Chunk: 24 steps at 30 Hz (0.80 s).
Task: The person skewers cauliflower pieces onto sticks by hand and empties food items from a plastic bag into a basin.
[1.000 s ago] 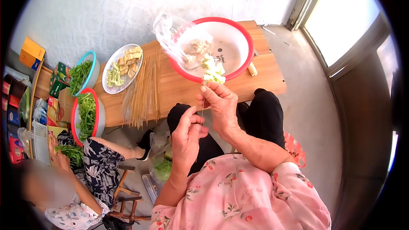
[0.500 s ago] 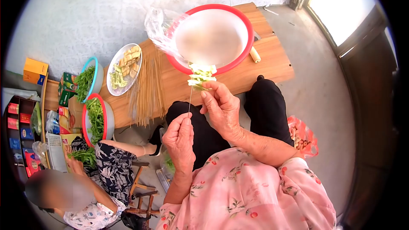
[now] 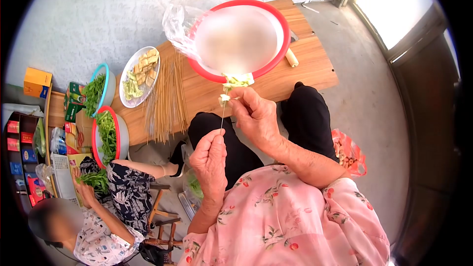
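Note:
My left hand (image 3: pixel 209 160) pinches the lower end of a thin skewer (image 3: pixel 223 118) that points upward. Pale green vegetable pieces (image 3: pixel 238 81) are threaded at its top, over the near rim of the large red-rimmed basin (image 3: pixel 284 15). My right hand (image 3: pixel 256 118) has its fingers closed beside a small pale piece (image 3: pixel 224 98) on the skewer, just below the others. The inside of the basin is blurred. A clear plastic bag (image 3: pixel 180 29) hangs over its left rim.
Bare skewers (image 3: pixel 169 96) lie on the wooden table (image 3: pixel 315 64), beside an oval plate (image 3: pixel 123 81) of cut food. Two basins of greens stand left. A person (image 3: pixel 103 226) sits lower left, holding greens. A knife handle (image 3: pixel 291 58) lies right of the basin.
The threaded pieces have come away from over the basin's middle toward its near rim. My left hand has closed on the skewer's lower end. A small piece now shows below the rest.

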Tool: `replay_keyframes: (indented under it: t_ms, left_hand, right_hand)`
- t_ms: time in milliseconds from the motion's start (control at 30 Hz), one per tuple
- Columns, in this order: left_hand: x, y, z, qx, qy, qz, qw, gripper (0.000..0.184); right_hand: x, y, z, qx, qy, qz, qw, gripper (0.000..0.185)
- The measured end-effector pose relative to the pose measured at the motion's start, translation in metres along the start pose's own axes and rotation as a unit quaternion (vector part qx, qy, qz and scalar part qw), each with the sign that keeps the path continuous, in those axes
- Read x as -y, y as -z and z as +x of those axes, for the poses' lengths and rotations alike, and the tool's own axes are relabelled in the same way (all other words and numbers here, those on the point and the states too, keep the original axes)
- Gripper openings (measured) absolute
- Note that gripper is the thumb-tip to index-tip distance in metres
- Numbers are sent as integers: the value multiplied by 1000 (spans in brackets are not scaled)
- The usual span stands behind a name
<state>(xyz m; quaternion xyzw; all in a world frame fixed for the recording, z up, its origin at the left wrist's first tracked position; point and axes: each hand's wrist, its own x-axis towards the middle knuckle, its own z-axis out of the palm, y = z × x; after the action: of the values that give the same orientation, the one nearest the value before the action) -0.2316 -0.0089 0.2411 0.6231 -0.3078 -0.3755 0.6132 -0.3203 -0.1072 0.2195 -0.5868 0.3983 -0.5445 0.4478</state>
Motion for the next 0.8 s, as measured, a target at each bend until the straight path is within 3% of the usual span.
replay_keyframes:
  t_ms: [167,233,367,800]
  left_hand:
    - [-1,5,-2,10,-15,14,1000,16]
    - [-2,5,-3,13,-13,12,1000,16]
    - [-2,6,-5,18,-11,19,1000,17]
    - [2,10,-6,25,-3,28,999,17]
  right_hand:
    - [3,4,-3,-11,21,15,1000,12]
    - [4,7,1,-53,-13,-3,999,12]
    - [4,11,9,-25,20,-62,998,12]
    - [-1,13,3,-6,26,-53,998,10]
